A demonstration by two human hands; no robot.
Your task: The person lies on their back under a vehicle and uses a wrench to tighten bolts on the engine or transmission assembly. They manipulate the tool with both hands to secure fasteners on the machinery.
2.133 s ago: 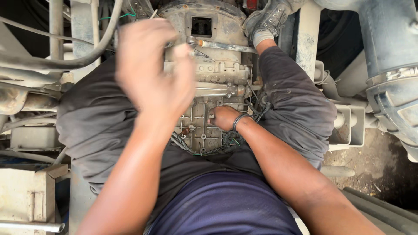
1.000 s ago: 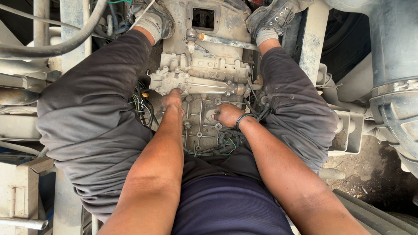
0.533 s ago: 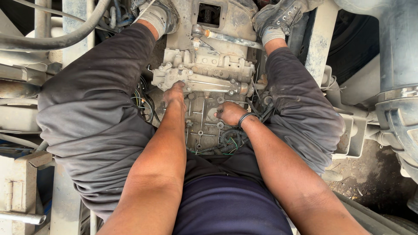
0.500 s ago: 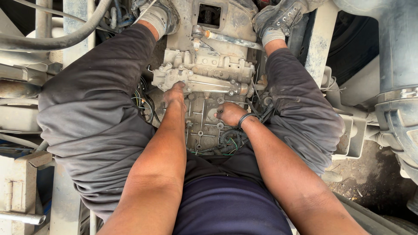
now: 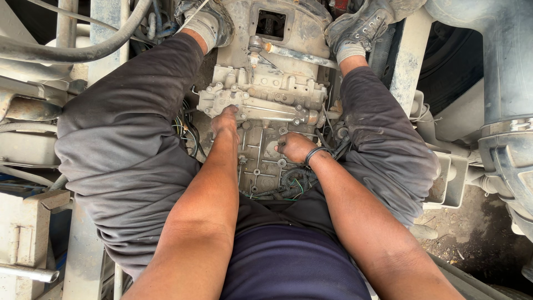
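Note:
I sit astride a dusty grey gearbox housing (image 5: pixel 288 33) with my legs in grey trousers on either side. My left hand (image 5: pixel 225 119) rests on the left end of the bolted valve block (image 5: pixel 266 100) across the housing, fingers curled against it. My right hand (image 5: pixel 294 147) is closed in a fist on the ribbed cover plate (image 5: pixel 261 166) just below that block, a dark band on the wrist. Whether either hand holds a tool is hidden by the fingers.
A bundle of black and green wires (image 5: pixel 291 186) lies under my right wrist. A thick black hose (image 5: pixel 83 53) runs at the upper left beside steel frame rails (image 5: pixel 105 16). A large grey tank (image 5: pixel 508 83) stands at the right, with dirt ground (image 5: pixel 472 233) below.
My left hand came down from in front of the camera and settled on the valve block. The right hand stayed on the cover plate. The view has shifted slightly.

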